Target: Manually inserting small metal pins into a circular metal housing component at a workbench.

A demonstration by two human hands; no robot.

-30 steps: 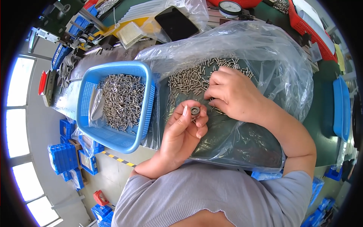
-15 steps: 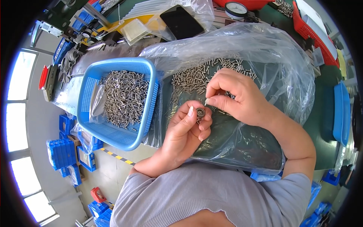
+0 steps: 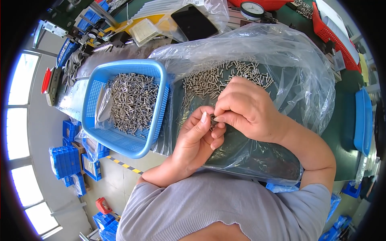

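Two hands meet over a bag of small metal pins.
A small dark ring (image 3: 212, 119) is pinched in the left hand (image 3: 199, 138); the right hand (image 3: 243, 108), fingertips closed, touches it from the right.

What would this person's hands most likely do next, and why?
Probably press or turn the small metal pin home. The right hand pinches the pin against a small dark ring held in the left hand, both meeting over the plastic sheet. A blue basket full of similar pins sits beside the left hand.

basket (image 3: 161, 80) left of pins (image 3: 225, 76) on bag (image 3: 305, 68)
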